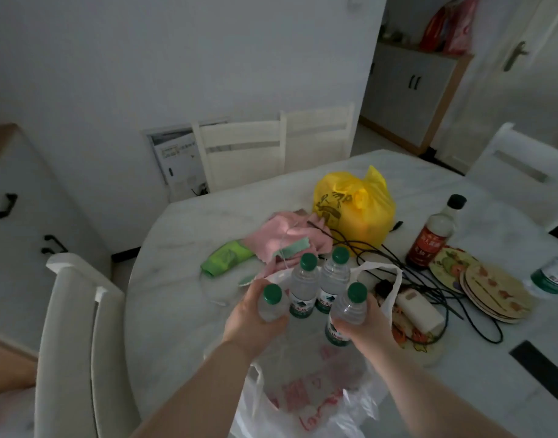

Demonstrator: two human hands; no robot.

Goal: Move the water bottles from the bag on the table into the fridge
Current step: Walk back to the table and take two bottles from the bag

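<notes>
A thin white plastic bag with red print lies open at the table's near edge. My left hand is wrapped around a clear water bottle with a green cap. My right hand grips a second such bottle, tilted slightly. Two more green-capped bottles stand upright just behind them, one on the left and one on the right, inside the bag's mouth. A further bottle stands at the table's right edge. No fridge is in view.
On the marble table lie a yellow bag, a pink cloth, a green cloth, a dark sauce bottle, stacked plates, black cables and a white charger. White chairs surround it.
</notes>
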